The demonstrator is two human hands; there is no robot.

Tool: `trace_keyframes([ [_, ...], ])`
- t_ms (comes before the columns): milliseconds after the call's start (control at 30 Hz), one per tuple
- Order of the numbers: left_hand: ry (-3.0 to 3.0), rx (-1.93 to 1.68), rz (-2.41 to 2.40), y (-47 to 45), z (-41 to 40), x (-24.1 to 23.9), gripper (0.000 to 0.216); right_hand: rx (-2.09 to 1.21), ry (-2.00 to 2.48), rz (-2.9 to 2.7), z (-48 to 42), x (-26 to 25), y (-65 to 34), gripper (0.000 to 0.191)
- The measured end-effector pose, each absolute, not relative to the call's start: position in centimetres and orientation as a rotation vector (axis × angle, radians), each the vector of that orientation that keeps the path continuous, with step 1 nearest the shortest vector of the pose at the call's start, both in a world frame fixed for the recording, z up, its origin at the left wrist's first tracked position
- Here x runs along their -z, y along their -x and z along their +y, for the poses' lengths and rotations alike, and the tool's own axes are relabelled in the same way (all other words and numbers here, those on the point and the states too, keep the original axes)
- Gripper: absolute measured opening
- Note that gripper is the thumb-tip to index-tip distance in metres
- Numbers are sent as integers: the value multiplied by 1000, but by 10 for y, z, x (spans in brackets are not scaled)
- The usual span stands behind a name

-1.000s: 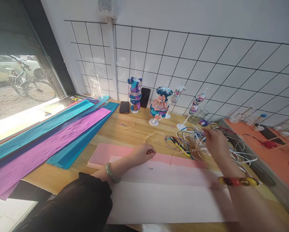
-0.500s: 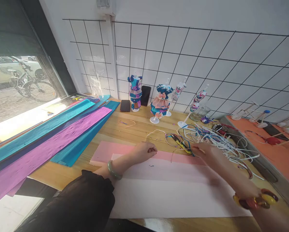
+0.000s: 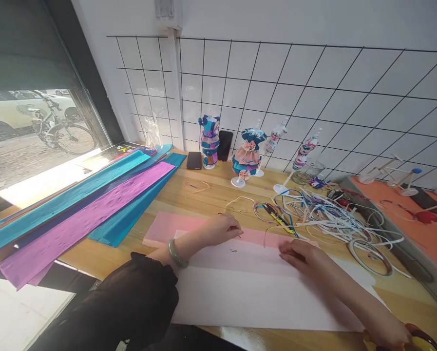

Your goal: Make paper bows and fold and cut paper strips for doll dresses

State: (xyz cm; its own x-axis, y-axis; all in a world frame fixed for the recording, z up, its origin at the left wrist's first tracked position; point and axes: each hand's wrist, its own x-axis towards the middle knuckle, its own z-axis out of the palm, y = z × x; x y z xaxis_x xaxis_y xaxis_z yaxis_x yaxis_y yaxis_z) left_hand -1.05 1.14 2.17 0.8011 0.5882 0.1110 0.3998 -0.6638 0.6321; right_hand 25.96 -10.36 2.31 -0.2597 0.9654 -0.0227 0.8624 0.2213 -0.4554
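Note:
My left hand [image 3: 221, 229], a green bangle at its wrist, rests over the pink sheet [image 3: 163, 225] with its fingers curled together. A tiny dark bit shows at its fingertips, too small to name. To the right, my right hand [image 3: 301, 252] hovers over the white sheet [image 3: 240, 302], thumb and fingers drawn close; what they hold, if anything, is hidden. Between the hands a small dark scrap [image 3: 233, 250] lies on the paper. Just behind my right hand is a yellow-and-black handled tool [image 3: 278, 218], near the tangled cords and strips [image 3: 324, 209].
Teal crepe paper [image 3: 112, 170] and purple crepe paper [image 3: 90, 222] lie at the left. Several small dress forms, one in a layered dress [image 3: 247, 156], stand along the wall with a phone [image 3: 194, 160] and a glass jar [image 3: 309, 173]. An orange-topped surface [image 3: 397, 204] lies right.
My right hand has come away from beside the yellow-handled tool and moved toward me and left over the white sheet. My left hand stays nearly in place. The view has shifted slightly.

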Motion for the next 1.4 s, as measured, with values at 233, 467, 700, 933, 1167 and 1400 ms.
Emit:
trace_keyframes([
  [233,-2290,-362,734,10,15,-19,27,-420,1674,-2194,-90,-18,-247,22],
  [467,-2243,-297,724,9,14,-25,16,-506,1676,-2218,-91,-13,-245,25],
  [700,-2451,-189,618,29,-9,-43,24,-492,1627,-2194,-96,-10,-247,24],
  [933,-2656,-162,664,24,-25,-36,11,-426,1596,-2166,-98,-7,-247,21],
  [1167,-2547,-88,695,18,-16,-51,13,-475,1683,-2164,-97,-9,-245,22],
  [1400,-2486,-325,843,-49,8,-70,17,-462,1627,-2158,-96,-3,-248,21],
])
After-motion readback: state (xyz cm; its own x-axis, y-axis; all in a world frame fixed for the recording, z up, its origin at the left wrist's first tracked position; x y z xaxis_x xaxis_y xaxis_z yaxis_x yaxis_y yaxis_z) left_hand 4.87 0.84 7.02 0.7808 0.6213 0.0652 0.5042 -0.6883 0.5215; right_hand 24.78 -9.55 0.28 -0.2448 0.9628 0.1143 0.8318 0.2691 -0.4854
